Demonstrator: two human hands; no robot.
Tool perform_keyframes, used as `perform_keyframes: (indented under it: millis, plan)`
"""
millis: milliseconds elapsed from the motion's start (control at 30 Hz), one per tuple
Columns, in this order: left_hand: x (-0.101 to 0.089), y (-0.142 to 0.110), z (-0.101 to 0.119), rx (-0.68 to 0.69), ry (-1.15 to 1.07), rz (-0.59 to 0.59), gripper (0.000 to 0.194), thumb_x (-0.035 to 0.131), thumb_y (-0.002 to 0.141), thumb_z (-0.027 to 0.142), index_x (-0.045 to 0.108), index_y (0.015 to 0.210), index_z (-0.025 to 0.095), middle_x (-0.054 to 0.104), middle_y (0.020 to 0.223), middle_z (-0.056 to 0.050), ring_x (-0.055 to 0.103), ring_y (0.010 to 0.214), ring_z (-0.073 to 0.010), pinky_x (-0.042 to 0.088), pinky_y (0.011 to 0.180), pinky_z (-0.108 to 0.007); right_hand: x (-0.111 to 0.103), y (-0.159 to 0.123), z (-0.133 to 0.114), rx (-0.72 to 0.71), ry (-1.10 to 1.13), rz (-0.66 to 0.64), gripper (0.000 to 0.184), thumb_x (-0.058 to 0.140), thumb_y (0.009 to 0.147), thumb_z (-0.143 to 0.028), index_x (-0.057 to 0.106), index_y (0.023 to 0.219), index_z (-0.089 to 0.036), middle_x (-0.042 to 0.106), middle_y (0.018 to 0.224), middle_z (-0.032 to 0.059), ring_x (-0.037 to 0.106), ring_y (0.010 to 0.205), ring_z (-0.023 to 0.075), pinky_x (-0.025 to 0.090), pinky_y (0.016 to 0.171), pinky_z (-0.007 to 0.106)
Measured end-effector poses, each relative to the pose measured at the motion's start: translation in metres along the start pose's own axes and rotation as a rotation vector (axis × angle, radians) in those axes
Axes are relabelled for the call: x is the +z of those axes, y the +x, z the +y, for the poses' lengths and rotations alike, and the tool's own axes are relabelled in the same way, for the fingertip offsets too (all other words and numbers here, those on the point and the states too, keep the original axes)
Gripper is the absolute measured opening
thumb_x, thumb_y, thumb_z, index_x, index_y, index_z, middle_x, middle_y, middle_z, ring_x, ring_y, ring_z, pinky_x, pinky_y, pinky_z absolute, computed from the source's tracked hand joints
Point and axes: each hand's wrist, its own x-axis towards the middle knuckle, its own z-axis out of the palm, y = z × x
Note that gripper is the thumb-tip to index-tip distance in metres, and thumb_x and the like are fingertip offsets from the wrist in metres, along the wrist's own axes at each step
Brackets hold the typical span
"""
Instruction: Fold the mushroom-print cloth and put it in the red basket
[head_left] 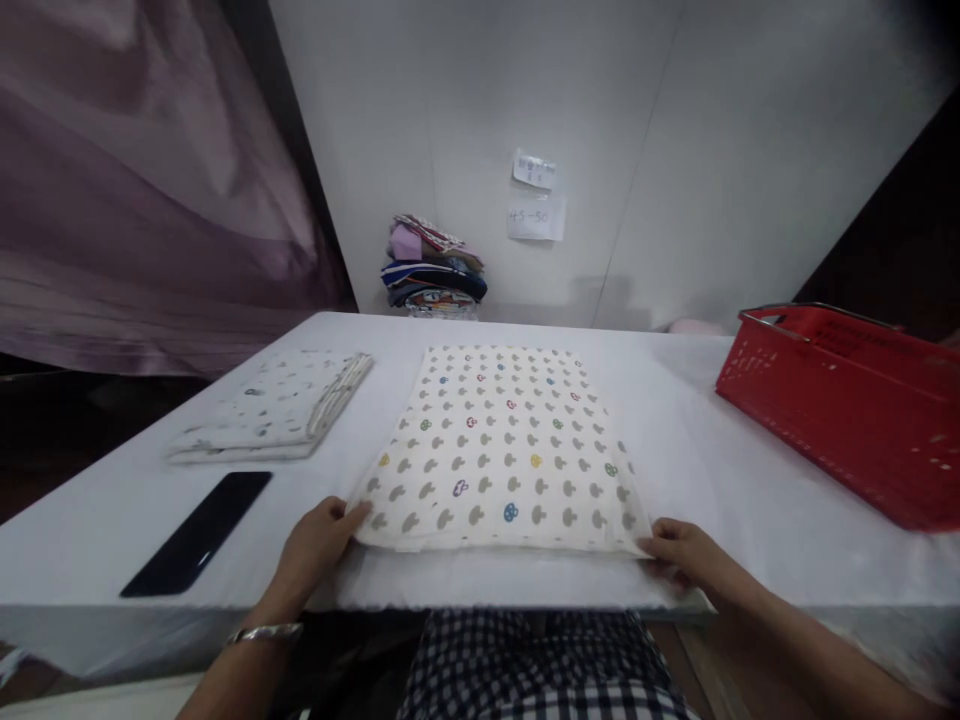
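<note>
A cream cloth (499, 440) with rows of grey mushrooms and a few coloured ones lies spread on the white table in front of me. At its near left corner, my left hand (324, 540) pinches the edge between thumb and fingers. My right hand (679, 552) grips the near right corner the same way, its lower fingers partly hidden beneath. Between the two hands the near edge runs almost straight, slightly raised off the table.
On the left, a folded patterned cloth stack (277, 405) lies behind a black phone (199, 533). A red basket (847, 410) stands at the right. Folded clothes (435, 270) are piled at the back by the wall, near paper notes (535, 217). The white table (690, 440) ends close to my body.
</note>
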Motion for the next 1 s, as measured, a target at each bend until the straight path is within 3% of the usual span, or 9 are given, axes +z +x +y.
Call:
perform_keyframes:
  millis: [200,367,467,567,667,767,867,1000]
  plan:
    - [0.006,-0.007,-0.003,0.019,0.095,0.058,0.030,0.043,0.079,0.050,0.047,0.068,0.022,0.061,0.066,-0.004,0.058,0.067,-0.0225,0.035,0.058,-0.029,0.004,0.005,0.017,-0.022,-0.105,0.060,0.040,0.059,0.065,-0.054,0.034,0.069,-0.024,0.040,0.041,-0.0089,0.035,0.033,0.0074,0.022,0.036,0.020]
    - [0.012,-0.008,-0.007,0.000,0.111,0.073,0.028,0.045,0.081,0.048,0.048,0.071,0.022,0.062,0.069,-0.004,0.058,0.069,-0.0221,0.033,0.058,-0.029,0.000,0.009,0.020,-0.146,-0.471,0.169,0.029,0.053,0.072,-0.048,0.038,0.072,-0.024,0.051,0.054,-0.0048,0.047,0.042,0.0124,0.030,0.042,0.024]
    - [0.012,-0.007,-0.009,-0.007,0.069,0.061,0.026,0.047,0.081,0.046,0.050,0.073,0.021,0.063,0.073,-0.004,0.058,0.072,-0.0211,0.034,0.060,-0.028,-0.007,0.005,0.009,-0.231,-0.805,0.224,0.023,0.053,0.075,-0.045,0.046,0.070,-0.024,0.057,0.056,0.0001,0.058,0.055,0.0200,0.036,0.051,0.028]
    - [0.011,-0.008,-0.009,0.001,0.031,0.051,0.024,0.048,0.080,0.044,0.052,0.077,0.021,0.063,0.079,-0.004,0.058,0.076,-0.0205,0.034,0.063,-0.028,-0.001,0.000,-0.011,-0.383,-0.964,0.250,0.024,0.048,0.081,-0.045,0.053,0.070,-0.024,0.063,0.066,0.0041,0.062,0.064,0.0228,0.040,0.057,0.031]
    - [0.011,-0.011,-0.007,-0.019,0.033,0.051,0.025,0.047,0.081,0.045,0.052,0.076,0.021,0.063,0.078,-0.004,0.057,0.075,-0.0202,0.033,0.061,-0.028,0.028,0.002,-0.036,-0.678,-0.946,0.193,0.030,0.038,0.089,-0.043,0.060,0.079,-0.025,0.067,0.084,0.0063,0.064,0.075,0.0214,0.048,0.065,0.033]
    - [0.011,-0.013,-0.004,-0.045,0.039,0.056,0.025,0.048,0.081,0.046,0.051,0.075,0.021,0.063,0.077,-0.003,0.057,0.073,-0.0198,0.032,0.060,-0.028,0.076,0.013,-0.065,-1.012,-0.893,0.050,0.031,0.039,0.092,-0.039,0.063,0.104,-0.024,0.064,0.114,0.0090,0.061,0.101,0.0227,0.050,0.084,0.038]
    - [0.010,-0.014,-0.003,-0.054,0.037,0.052,0.024,0.049,0.081,0.044,0.051,0.075,0.021,0.063,0.076,-0.002,0.057,0.072,-0.0191,0.031,0.059,-0.027,0.131,0.025,-0.097,-1.274,-0.853,-0.053,0.037,0.040,0.093,-0.035,0.055,0.124,-0.022,0.051,0.135,0.0095,0.044,0.127,0.0243,0.039,0.103,0.045]
    - [0.010,-0.014,-0.004,-0.063,0.042,0.052,0.025,0.049,0.081,0.045,0.051,0.074,0.021,0.064,0.076,-0.002,0.057,0.071,-0.0184,0.031,0.059,-0.027,0.201,0.035,-0.145,-1.375,-0.908,-0.241,0.046,0.039,0.095,-0.039,0.044,0.137,-0.021,0.036,0.147,0.0079,0.025,0.138,0.0235,0.022,0.113,0.048]
